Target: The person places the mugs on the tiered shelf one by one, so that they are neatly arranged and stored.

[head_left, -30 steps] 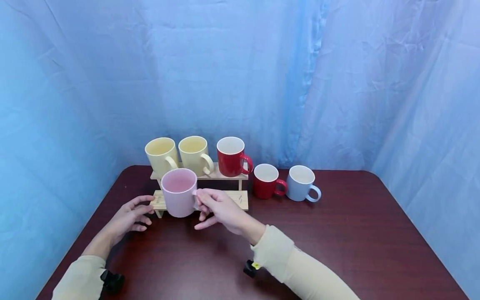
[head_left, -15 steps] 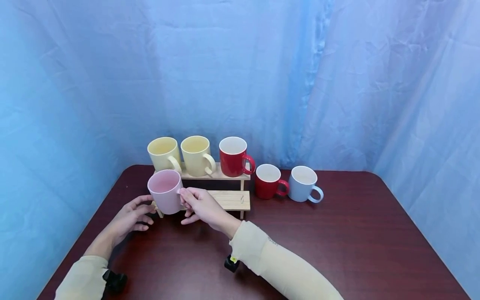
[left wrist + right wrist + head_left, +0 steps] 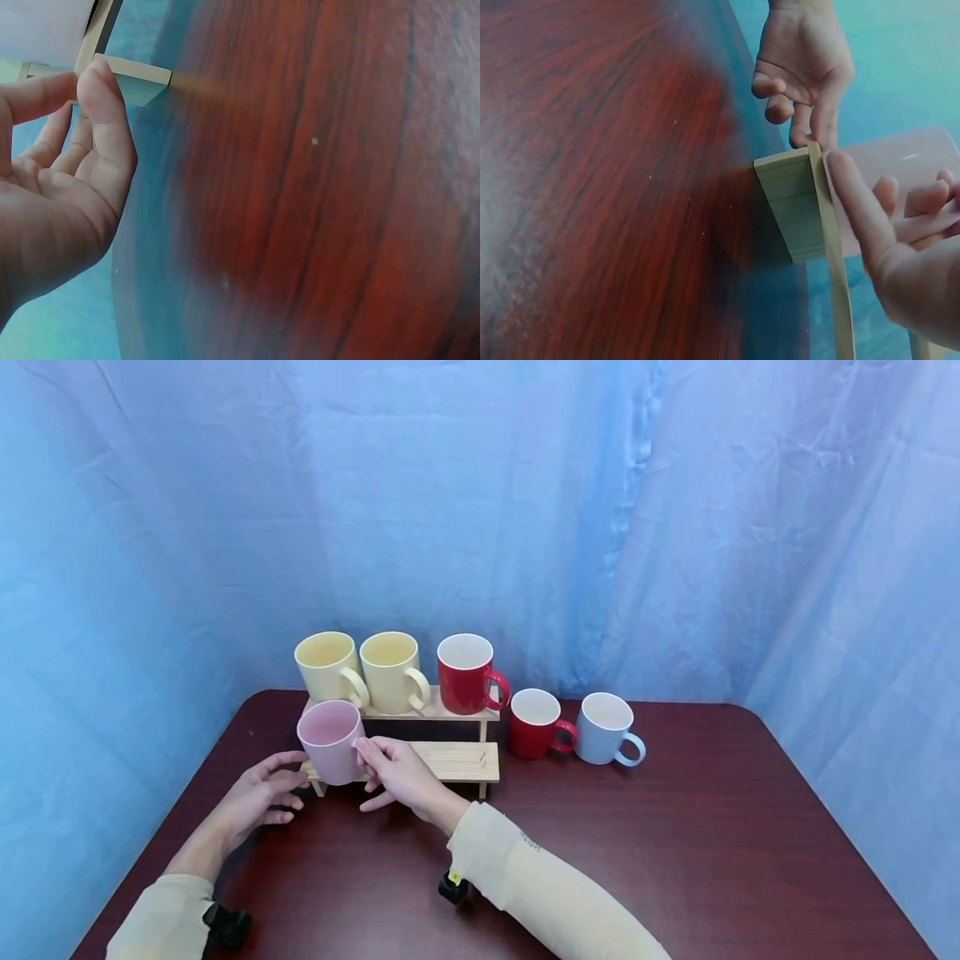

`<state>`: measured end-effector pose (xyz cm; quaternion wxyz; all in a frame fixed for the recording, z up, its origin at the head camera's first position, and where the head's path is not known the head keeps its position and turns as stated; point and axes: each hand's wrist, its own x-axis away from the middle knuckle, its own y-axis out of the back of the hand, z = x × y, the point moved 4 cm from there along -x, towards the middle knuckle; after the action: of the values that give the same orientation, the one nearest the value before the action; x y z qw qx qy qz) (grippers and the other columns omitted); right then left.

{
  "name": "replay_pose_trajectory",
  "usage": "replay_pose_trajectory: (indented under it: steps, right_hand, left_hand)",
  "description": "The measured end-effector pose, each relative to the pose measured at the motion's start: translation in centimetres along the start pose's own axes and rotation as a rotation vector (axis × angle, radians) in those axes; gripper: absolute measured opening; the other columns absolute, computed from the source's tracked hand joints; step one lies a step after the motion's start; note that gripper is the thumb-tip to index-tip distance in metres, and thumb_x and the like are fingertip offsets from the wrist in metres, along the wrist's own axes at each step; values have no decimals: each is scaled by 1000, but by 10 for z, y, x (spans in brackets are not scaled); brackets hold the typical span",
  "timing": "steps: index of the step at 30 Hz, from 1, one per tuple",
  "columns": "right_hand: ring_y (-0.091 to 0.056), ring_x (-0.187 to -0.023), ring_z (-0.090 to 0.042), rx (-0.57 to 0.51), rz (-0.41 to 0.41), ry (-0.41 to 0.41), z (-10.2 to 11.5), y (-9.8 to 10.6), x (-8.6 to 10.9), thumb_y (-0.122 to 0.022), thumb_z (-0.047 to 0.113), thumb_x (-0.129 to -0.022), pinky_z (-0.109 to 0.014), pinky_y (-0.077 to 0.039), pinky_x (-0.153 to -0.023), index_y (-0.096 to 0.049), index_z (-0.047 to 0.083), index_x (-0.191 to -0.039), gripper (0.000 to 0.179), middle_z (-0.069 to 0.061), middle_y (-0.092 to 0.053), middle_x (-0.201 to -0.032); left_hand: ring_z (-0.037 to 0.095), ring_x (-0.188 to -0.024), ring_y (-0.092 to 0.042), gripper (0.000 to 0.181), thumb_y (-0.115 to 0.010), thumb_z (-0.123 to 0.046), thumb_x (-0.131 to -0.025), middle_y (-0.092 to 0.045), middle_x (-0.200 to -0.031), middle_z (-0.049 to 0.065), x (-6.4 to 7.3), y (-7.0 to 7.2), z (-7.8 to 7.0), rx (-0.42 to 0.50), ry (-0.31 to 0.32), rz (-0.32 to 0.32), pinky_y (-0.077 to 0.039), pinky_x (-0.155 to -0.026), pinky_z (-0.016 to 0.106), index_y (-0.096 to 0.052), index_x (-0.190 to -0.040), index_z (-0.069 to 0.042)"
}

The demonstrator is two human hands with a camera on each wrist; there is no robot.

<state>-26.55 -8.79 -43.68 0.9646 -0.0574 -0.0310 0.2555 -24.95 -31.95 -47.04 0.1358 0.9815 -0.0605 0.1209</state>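
Note:
My right hand (image 3: 401, 777) grips a pink mug (image 3: 328, 747) by its handle. The mug stands upright at the left end of the lower step of a two-step wooden rack (image 3: 457, 760). In the right wrist view its base is right at the board, and one finger reaches along the board's edge. My left hand (image 3: 258, 793) pinches the left end of that lower board between thumb and forefinger, as the left wrist view shows at the rack's corner (image 3: 135, 69). Two yellow mugs (image 3: 324, 677) and a red mug (image 3: 463, 681) stand on the upper step.
Right of the rack, another red mug (image 3: 531, 731) and a light blue mug (image 3: 600, 735) stand on the dark red-brown table (image 3: 675, 860), handles to the right. Blue curtains (image 3: 480, 510) enclose the table's back and sides.
My right hand has carried the pink mug leftward to the lower step's left end, then it barely moves in the last half second. The left hand stays at the rack's end.

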Motion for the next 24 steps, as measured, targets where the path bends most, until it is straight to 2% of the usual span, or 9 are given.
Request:
replay_pose_trajectory:
  steps: [6,13,24]
  right_hand:
    - [-50,-66,-17,32,-32,1,-2,-1,1,-53,41,-106,-46,-60,-57,-58,4,-96,39,-11,-46,-80]
    - [-49,-66,-18,24,-48,-9,-3,-1,3,-53,41,-106,-47,-60,-56,-59,5,-97,38,-11,-46,-81]
    - [-51,-64,-18,51,-31,-20,1,0,3,-53,41,-106,-44,-60,-56,-60,7,-96,36,-6,-50,-77]
  left_hand:
    - [19,-82,-64,54,-60,-30,-103,-63,-118,12,0,-3,0,33,30,-37,-59,-69,34,-39,-149,-11]
    - [17,-80,-64,54,-60,-29,-103,-64,-114,9,1,-7,-1,46,48,-67,-59,-66,33,-40,-150,-13]
    - [17,-75,-67,55,-58,-30,-104,-71,-104,5,5,-10,-5,58,70,-59,-59,-66,33,-35,-151,-13]
